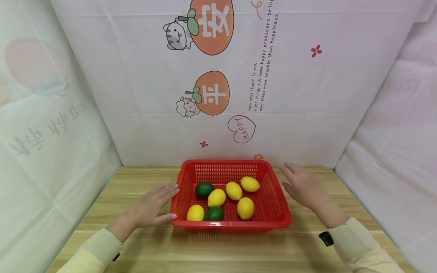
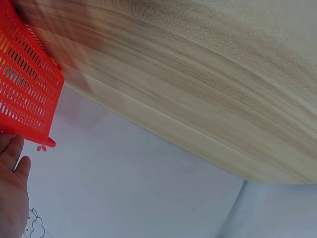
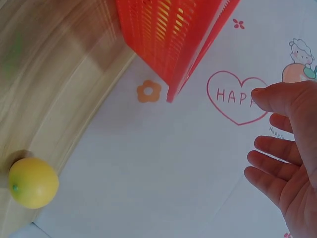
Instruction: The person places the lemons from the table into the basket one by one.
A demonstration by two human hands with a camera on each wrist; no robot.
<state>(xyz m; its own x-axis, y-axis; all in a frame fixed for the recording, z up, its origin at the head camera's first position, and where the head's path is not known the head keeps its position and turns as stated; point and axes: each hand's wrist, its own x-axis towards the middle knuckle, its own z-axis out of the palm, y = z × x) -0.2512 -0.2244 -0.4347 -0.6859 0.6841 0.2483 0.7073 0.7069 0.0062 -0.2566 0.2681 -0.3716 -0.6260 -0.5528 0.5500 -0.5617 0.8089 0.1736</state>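
Observation:
A red plastic basket [image 1: 232,224] with slotted walls stands on the wooden table. Inside it lie several yellow lemons [image 1: 250,184] and two dark green oval fruits [image 1: 204,189], the front ones partly hidden by the near rim. My left hand [image 1: 150,206] touches the basket's left rim with its fingertips, fingers extended, not curled round it. To the right of the basket, my right hand [image 1: 304,185] hovers with nothing in it, its fingers loosely extended and apart from the rim. Another lemon [image 3: 33,183] sits on the table outside the basket in the right wrist view; the head view does not show it.
The wooden tabletop [image 1: 143,250] ends at a white printed cloth backdrop [image 1: 153,140] close behind the basket. White cloth walls [image 1: 392,151] rise on the left and right sides. A dark band [image 1: 326,239] sits at the right sleeve cuff.

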